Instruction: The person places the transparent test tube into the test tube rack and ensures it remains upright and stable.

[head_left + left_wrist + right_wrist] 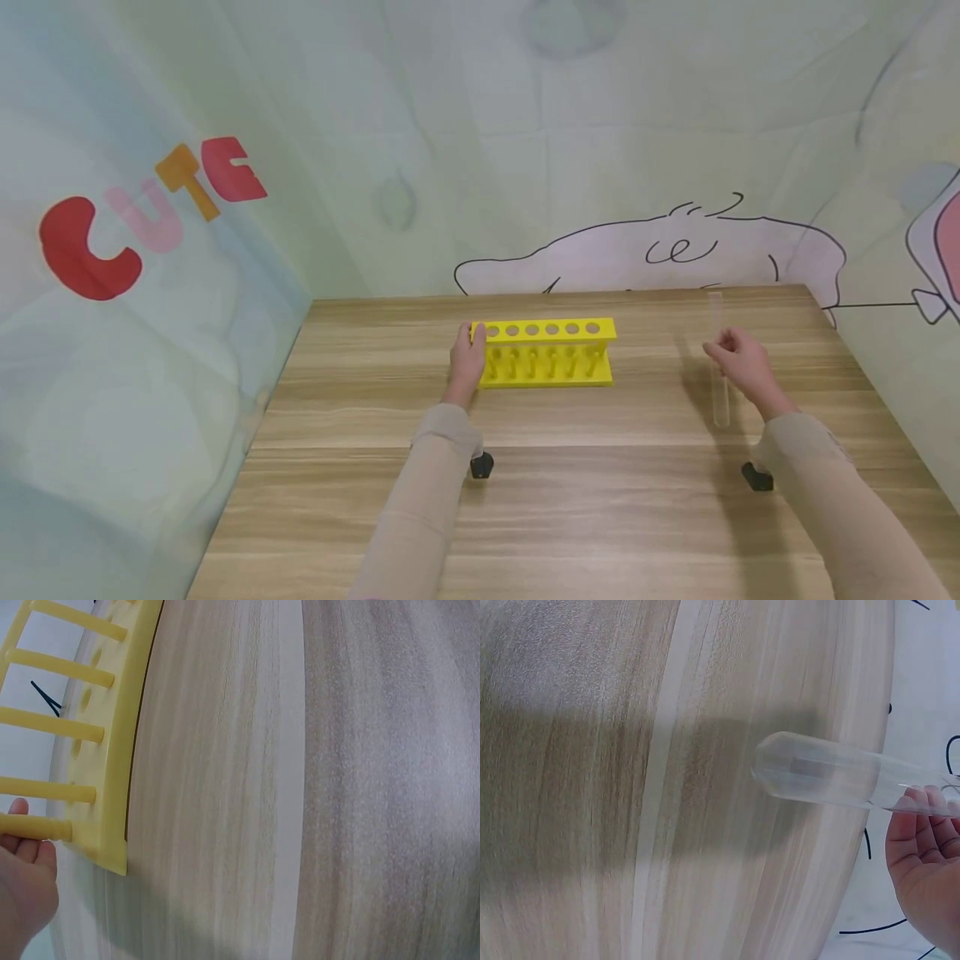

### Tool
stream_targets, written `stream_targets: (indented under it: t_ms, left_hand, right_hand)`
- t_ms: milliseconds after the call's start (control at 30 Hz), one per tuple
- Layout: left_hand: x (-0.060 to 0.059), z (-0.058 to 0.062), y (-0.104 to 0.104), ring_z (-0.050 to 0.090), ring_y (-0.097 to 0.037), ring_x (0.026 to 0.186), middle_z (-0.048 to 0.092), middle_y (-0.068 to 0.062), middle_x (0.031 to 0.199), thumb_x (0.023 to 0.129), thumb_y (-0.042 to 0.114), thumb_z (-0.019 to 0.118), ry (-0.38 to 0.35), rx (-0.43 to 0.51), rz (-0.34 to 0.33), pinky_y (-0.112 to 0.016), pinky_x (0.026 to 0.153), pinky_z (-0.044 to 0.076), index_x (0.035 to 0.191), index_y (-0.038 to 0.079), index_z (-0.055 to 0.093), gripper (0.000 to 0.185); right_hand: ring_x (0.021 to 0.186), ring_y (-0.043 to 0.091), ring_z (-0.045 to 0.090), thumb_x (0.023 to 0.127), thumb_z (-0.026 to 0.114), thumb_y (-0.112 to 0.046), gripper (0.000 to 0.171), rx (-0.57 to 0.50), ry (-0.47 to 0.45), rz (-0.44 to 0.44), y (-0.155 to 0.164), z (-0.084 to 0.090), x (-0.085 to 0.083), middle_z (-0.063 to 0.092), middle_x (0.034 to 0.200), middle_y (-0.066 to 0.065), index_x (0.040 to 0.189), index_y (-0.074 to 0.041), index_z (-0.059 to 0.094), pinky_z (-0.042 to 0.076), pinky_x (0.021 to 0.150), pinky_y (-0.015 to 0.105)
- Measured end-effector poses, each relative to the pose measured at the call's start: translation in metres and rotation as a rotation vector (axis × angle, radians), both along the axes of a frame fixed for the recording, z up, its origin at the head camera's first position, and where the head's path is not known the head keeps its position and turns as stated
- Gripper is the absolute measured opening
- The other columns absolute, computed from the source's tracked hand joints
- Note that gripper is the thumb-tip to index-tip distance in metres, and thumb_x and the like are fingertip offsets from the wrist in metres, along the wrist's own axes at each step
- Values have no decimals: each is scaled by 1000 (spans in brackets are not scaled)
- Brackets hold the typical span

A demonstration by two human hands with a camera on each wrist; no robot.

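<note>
1. The yellow rack (547, 353) stands mid-table toward the back edge, blocking a straight path across the centre; the left hand (468, 357) grips its left end and closes off that side.
2. Between the rack's right end and the right hand (742, 360) lies a stretch of bare wooden table (652, 367), wide enough for a hand to pass.
3. The clear test tube (718, 367) hangs upright from the right hand, its rounded end above the wood.
4. Left of the rack, bare tabletop runs to the printed backdrop (150, 275), which walls in the left, back and right sides.
5. The near half of the table is crossed only by both forearms.
</note>
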State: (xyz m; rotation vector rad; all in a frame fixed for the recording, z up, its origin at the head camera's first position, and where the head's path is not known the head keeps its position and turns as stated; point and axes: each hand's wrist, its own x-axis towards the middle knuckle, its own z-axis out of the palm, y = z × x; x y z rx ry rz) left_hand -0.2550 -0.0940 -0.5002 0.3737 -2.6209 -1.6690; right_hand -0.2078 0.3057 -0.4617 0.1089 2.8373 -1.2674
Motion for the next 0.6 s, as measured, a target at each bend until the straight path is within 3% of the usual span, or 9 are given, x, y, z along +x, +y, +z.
stream_targets:
  t_ms: [600]
  left_hand:
    - [0,-1,0,39,-23,123,44,-9,132,94,45,30,-9,9,-4,-39,104,31,128,14,37,47]
  right_hand:
    - [61,6,49,91,45,-28,29,16,67,33,-8,9,-3,57,85,19,95,1,45,45,52,22]
